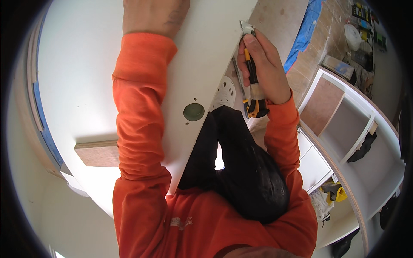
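My right hand [269,64] is closed round what looks like a utility knife, its metal blade end [247,27] at the right edge of a big white panel [206,38]. The thumb presses near the blade. Just below that hand is a black and yellow tool handle [257,108] with a long thin metal part beside it; what it belongs to is partly hidden. My left hand [155,16] lies over the panel at the top of the picture, its fingers out of view. The panel has a round hole [194,112] with two small holes beside it.
A wooden block [97,152] rests on the panel by my left forearm. A white perforated shoe [224,92] shows below the panel's edge. At right stands a white cabinet [365,172] with open compartments. Blue sheeting [304,32] and assorted items [361,38] lie beyond.
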Demonstrator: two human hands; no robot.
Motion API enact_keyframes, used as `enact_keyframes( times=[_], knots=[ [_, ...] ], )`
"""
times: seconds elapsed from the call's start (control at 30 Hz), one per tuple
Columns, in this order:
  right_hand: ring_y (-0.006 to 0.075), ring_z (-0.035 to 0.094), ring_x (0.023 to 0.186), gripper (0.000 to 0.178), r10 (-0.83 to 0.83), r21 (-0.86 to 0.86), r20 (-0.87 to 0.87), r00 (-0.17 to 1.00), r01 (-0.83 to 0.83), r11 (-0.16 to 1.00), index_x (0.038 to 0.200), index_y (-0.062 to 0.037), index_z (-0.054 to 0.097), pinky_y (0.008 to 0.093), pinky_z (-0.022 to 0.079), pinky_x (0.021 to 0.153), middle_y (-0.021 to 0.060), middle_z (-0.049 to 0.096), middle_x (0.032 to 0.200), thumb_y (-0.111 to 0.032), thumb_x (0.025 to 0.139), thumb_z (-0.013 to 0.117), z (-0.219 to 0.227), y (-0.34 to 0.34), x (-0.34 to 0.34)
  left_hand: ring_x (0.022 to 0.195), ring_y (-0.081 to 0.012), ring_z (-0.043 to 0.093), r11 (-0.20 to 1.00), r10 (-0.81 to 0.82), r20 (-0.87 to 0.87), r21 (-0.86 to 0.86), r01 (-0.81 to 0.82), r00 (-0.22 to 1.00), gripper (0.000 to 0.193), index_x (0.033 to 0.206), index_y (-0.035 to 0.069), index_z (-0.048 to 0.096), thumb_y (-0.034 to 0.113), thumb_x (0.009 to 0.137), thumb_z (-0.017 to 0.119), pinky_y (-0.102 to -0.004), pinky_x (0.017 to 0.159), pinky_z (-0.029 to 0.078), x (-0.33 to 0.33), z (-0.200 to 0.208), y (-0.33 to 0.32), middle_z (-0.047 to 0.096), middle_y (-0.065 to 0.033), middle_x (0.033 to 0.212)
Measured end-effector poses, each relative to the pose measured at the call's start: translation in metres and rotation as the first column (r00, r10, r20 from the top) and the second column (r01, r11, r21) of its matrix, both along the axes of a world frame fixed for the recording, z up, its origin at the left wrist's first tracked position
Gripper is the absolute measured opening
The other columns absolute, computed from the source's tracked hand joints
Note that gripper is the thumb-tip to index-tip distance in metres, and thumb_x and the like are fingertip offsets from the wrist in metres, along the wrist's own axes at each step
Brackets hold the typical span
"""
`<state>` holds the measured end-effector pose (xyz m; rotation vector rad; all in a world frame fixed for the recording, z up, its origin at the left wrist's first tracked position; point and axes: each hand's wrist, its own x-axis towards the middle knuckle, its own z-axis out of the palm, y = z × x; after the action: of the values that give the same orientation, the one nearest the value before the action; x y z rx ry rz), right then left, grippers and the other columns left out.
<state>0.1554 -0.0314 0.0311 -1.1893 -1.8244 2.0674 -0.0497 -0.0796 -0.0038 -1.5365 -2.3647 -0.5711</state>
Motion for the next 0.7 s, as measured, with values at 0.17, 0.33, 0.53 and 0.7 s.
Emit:
enact_keyframes(
  times=[0.17, 0.33, 0.53, 0.7],
  knots=[
    [0.01, 0.042, 0.041, 0.032, -0.005, -0.024, 0.017, 1.0, 0.005, 1.0, 0.087, -0.005, 0.047, 0.024, 0.036, 0.042, 0.003, 0.045, 0.056, -0.031, 0.103, 0.037, 0.0, -0.003, 0.006, 0.14, -0.03, 0.033, 1.0, -0.02, 0.002, -0.014, 0.02, 1.0, 0.036, 0.133, 0.021, 0.055, 0.03, 0.1, 0.044, -0.05, 0.117, 0.02, -0.003, -0.001, -0.001, 0.041, -0.0101, 0.148],
    [0.0098, 0.042, 0.041, 0.033, -0.021, -0.018, 0.003, 1.0, 0.021, 1.0, 0.087, -0.005, 0.048, 0.0241, 0.037, 0.042, 0.0029, 0.046, 0.056, -0.032, 0.103, 0.038, 0.0, -0.005, 0.005, 0.14, -0.03, 0.033, 1.0, -0.018, 0.025, 0.014, 0.018, 1.0, 0.036, 0.132, 0.02, 0.056, 0.03, 0.1, 0.044, -0.0505, 0.117, 0.02, 0.001, 0.001, -0.001, 0.042, -0.0102, 0.148],
    [0.0098, 0.043, 0.042, 0.034, -0.016, -0.019, -0.03, 0.999, 0.015, 1.0, 0.088, -0.005, 0.048, 0.024, 0.037, 0.043, 0.0031, 0.046, 0.056, -0.033, 0.103, 0.038, -0.003, -0.002, -0.001, 0.138, -0.0297, 0.035, 0.999, -0.015, -0.014, 0.041, 0.015, 1.0, 0.032, 0.128, 0.017, 0.059, 0.024, 0.098, 0.049, -0.0485, 0.116, 0.022, 0.001, -0.001, 0.0, 0.045, -0.0105, 0.145],
    [0.0101, 0.044, 0.042, 0.033, -0.198, -0.074, -0.144, 0.969, 0.189, 0.979, 0.088, -0.0054, 0.048, 0.0242, 0.039, 0.043, 0.0041, 0.047, 0.057, -0.034, 0.103, 0.039, -0.001, -0.013, 0.004, 0.097, -0.0299, 0.056, 0.975, -0.166, 0.167, 0.176, 0.136, 0.972, 0.014, 0.1, 0.003, 0.065, 0.007, 0.092, 0.054, -0.0388, 0.086, 0.044, 0.014, 0.031, -0.011, 0.063, -0.0132, 0.102]
  ],
)
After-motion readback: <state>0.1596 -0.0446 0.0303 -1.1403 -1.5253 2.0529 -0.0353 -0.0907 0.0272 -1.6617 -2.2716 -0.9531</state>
